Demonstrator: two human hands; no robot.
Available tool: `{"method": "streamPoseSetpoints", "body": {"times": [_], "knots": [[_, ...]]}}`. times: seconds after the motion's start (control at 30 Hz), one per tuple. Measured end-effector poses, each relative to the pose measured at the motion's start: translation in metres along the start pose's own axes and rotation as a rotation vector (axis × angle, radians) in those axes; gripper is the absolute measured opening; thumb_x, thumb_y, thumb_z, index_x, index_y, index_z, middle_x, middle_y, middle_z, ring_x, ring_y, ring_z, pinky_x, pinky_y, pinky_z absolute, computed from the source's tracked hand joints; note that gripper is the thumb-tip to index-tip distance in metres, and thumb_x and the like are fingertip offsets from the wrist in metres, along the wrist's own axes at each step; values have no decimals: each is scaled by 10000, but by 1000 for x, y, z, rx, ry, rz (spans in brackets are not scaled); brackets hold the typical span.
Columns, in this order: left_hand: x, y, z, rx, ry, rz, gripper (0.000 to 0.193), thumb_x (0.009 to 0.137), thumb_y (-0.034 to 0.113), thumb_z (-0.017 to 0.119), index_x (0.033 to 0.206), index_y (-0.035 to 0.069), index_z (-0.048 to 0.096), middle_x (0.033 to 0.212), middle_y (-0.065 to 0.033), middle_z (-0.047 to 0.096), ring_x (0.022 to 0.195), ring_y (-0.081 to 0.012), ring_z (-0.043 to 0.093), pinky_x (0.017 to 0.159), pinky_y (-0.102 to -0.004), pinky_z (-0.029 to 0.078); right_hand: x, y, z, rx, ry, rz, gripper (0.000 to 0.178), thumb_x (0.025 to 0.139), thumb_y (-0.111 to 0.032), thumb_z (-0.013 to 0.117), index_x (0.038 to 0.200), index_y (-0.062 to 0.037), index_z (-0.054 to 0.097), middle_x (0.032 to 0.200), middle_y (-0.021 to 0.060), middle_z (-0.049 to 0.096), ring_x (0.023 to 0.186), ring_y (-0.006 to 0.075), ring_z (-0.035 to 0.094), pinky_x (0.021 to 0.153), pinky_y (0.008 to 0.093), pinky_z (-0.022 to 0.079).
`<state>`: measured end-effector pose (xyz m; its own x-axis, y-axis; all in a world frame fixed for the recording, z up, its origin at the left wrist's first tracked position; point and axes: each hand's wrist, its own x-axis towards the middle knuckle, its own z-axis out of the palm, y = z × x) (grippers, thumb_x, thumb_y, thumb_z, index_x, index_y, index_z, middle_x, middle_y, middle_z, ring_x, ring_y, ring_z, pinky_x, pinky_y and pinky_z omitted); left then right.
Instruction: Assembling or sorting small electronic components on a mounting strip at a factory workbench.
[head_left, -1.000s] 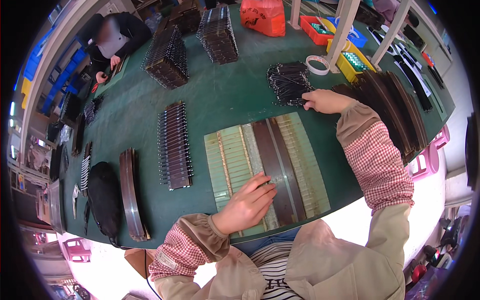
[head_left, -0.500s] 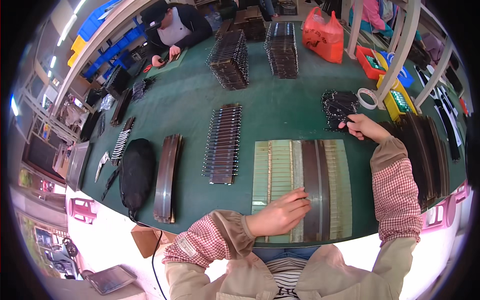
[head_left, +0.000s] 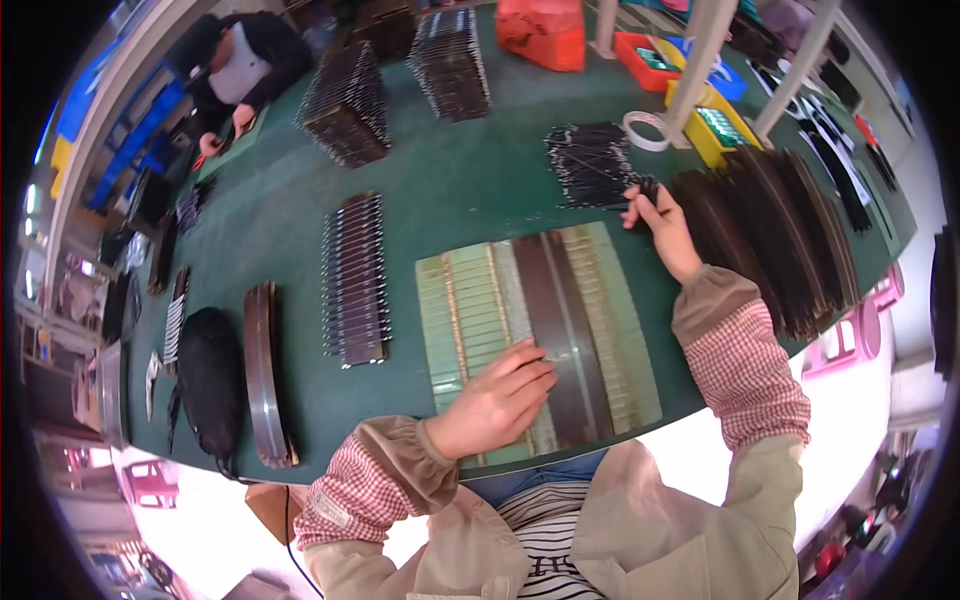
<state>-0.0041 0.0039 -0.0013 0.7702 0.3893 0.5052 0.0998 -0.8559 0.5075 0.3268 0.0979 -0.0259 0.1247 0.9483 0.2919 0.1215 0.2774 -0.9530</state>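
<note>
A long brown strip (head_left: pixel 565 320) with a pale centre line lies on a light green ruled board (head_left: pixel 455 345) at the table's near edge. My left hand (head_left: pixel 495 400) rests palm down on the board, fingers loosely bent and fingertips against the strip's left side. Beyond the board's far right corner, my right hand (head_left: pixel 660 225) has its fingers closed on thin black rods, partly hidden by the fingers. Just left of it lies a loose pile of thin black rods (head_left: pixel 585 165) with pale tips.
Bundled dark strips (head_left: pixel 765 240) lie right of my right hand. A tape roll (head_left: pixel 647 131), yellow bin (head_left: pixel 718 125) and frame posts stand behind. Leftward are a rod-lined panel (head_left: pixel 355 280), stacked strips (head_left: pixel 265 375) and black pouch (head_left: pixel 212 385). Another person (head_left: pixel 240 70) works far left.
The view has turned right, so the table's things appear further left. My right hand has drawn slightly off the rod pile, with black rods now in its fingers. My left hand stays on the strip.
</note>
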Motion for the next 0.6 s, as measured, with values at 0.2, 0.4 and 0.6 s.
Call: {"method": "streamPoseSetpoints", "body": {"times": [0.2,0.4,0.6], "knots": [[2,2,2,-17,-21,-23,242,770,-23,656,1009,-59,634,1045,-164,625,1064,-339,566,998,-485,444,8,-34,-22,-16,128,113,156,985,-169,487,1034,-28,532,691,-6,478,556,67,442,514,219,371],[3,3,1,-8,-17,-23,237,769,-27,654,1004,-62,636,1041,-165,626,1061,-339,568,999,-484,442,7,-38,-26,-313,65,332,182,980,-201,507,1025,-30,549,644,-35,429,476,38,336,411,211,257],[5,3,-4,-18,45,-69,213,768,-28,658,979,-54,644,1032,-169,625,1054,-348,571,959,-448,460,-18,-59,3,366,-33,598,218,966,-190,536,1064,2,572,688,-37,448,492,30,307,418,203,239]]}}
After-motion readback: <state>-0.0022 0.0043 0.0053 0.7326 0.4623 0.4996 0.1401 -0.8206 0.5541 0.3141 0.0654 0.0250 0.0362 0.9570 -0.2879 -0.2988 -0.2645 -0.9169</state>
